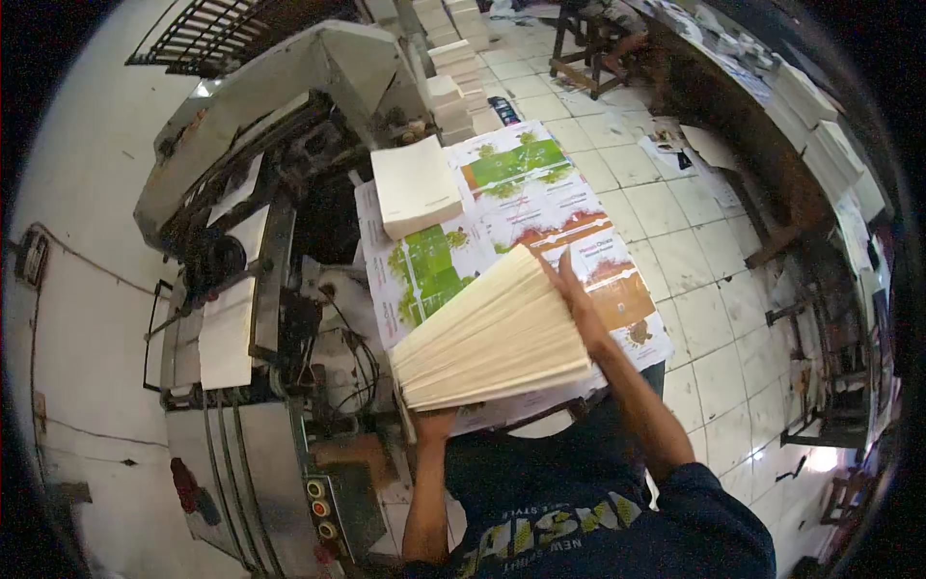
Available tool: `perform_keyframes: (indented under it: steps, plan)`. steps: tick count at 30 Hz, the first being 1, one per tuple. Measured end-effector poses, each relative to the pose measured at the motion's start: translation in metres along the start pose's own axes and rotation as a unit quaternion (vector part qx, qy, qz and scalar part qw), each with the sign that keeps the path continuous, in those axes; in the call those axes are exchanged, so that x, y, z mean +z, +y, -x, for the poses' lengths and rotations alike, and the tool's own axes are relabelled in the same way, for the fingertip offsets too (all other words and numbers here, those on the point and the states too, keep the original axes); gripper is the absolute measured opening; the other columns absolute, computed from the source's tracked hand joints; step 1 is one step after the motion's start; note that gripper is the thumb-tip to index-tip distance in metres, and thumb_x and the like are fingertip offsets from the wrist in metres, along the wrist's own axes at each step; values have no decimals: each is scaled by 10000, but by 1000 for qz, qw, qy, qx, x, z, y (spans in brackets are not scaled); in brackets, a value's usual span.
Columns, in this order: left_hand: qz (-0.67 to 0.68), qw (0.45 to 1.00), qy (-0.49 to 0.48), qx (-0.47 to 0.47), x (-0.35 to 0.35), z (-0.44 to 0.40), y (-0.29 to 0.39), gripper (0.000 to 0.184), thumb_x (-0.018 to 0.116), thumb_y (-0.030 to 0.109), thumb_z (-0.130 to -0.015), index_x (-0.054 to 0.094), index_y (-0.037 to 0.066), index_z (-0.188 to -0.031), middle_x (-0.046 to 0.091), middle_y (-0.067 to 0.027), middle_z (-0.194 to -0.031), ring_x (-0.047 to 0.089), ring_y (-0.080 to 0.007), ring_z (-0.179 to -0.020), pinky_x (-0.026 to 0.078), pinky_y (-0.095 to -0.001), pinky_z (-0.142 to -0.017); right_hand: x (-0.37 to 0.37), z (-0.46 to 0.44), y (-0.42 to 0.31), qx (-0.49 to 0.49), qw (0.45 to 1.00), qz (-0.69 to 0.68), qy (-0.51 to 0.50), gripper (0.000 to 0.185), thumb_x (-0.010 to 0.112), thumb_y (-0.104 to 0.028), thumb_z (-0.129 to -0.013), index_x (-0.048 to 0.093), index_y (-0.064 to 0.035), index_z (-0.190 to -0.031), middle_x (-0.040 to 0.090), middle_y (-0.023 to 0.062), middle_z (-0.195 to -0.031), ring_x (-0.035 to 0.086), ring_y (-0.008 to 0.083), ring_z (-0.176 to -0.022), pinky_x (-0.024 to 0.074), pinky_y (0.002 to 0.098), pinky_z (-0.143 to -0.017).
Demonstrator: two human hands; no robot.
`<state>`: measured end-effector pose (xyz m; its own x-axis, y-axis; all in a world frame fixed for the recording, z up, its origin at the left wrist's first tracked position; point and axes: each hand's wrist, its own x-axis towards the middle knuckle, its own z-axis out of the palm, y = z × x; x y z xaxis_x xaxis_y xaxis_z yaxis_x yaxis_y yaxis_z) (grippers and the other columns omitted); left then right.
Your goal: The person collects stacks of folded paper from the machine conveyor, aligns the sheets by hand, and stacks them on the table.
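Paper stack, its cream sheets fanned, is held between my two hands over printed sheets. My left hand, fingers mostly hidden, holds its narrow end at seven o'clock; my right hand presses its wide edge near two o'clock. Another stack sits at eleven o'clock.

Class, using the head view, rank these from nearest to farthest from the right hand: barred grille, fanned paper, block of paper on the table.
From the right hand:
1. Fanned paper, against it
2. Block of paper, across the table
3. Barred grille, far upper left
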<state>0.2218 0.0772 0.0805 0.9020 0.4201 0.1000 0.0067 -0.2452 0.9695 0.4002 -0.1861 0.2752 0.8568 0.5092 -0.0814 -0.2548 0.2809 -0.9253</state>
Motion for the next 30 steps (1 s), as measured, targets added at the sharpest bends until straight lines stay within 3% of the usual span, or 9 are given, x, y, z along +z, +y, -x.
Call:
perform_keyframes:
  steps: [5,7,12,14,16,21,24,28,30]
  plan:
    - [-236,963,84,96,31,-5,27,1008,914,328,-676,358,58,-1472,506,-161,-1411,476,-324,-1315,365,-445,-1128,12,8,-60,-47,963,265,27,742,288,-556,-1050,336,19,-1516,344,185,-1575,322,315,-1445,197,431,-1209]
    - [-332,919,79,196,25,1,11,994,847,428,-756,310,72,-1512,481,-135,-1448,453,-332,-1342,374,-458,-1123,46,29,-70,-388,736,542,116,690,411,-462,-1028,397,91,-1441,355,271,-1540,359,391,-1421,213,484,-1203]
    - [-124,986,28,108,11,4,19,977,832,432,-769,310,73,-1513,470,-134,-1458,444,-333,-1350,365,-463,-1128,96,29,-35,-128,609,782,34,647,471,-429,-1003,452,82,-1399,466,276,-1451,355,392,-1428,210,498,-1203]
    - [-104,990,31,91,11,6,19,970,826,433,-774,311,73,-1513,466,-134,-1462,440,-333,-1353,362,-465,-1130,134,28,-50,-24,789,599,-133,666,423,-490,-1014,517,81,-1345,524,269,-1394,409,389,-1389,228,493,-1194]
    - [-91,992,42,77,11,9,16,964,820,435,-779,311,73,-1514,462,-134,-1466,437,-333,-1356,358,-467,-1132,142,24,29,-349,661,657,-99,694,399,-528,-1016,532,81,-1320,526,268,-1389,431,403,-1365,252,481,-1185]
    - [-62,993,64,71,16,-1,9,947,804,438,-793,312,74,-1514,451,-133,-1476,427,-333,-1363,350,-472,-1137,143,21,-27,-321,751,569,-101,670,415,-487,-1027,467,76,-1386,429,278,-1483,378,389,-1418,232,505,-1194]
    - [-44,994,75,68,19,-4,5,937,795,441,-800,313,74,-1515,445,-133,-1481,422,-334,-1368,345,-475,-1140,104,0,-32,-389,693,607,16,648,399,-470,-1034,484,73,-1379,438,288,-1474,383,396,-1414,231,503,-1196]
    - [-25,995,74,63,20,-3,-5,924,783,443,-811,313,74,-1516,437,-132,-1489,415,-334,-1374,338,-479,-1145,101,-15,-30,-95,669,729,-107,589,411,-469,-1022,591,36,-1263,517,284,-1399,445,408,-1361,240,510,-1188]
    - [-19,995,74,62,20,-5,-6,917,777,445,-816,314,75,-1516,433,-132,-1493,411,-334,-1377,334,-481,-1147,129,0,-11,-309,723,618,19,603,406,-467,-1024,598,65,-1232,482,300,-1421,468,413,-1333,265,518,-1170]
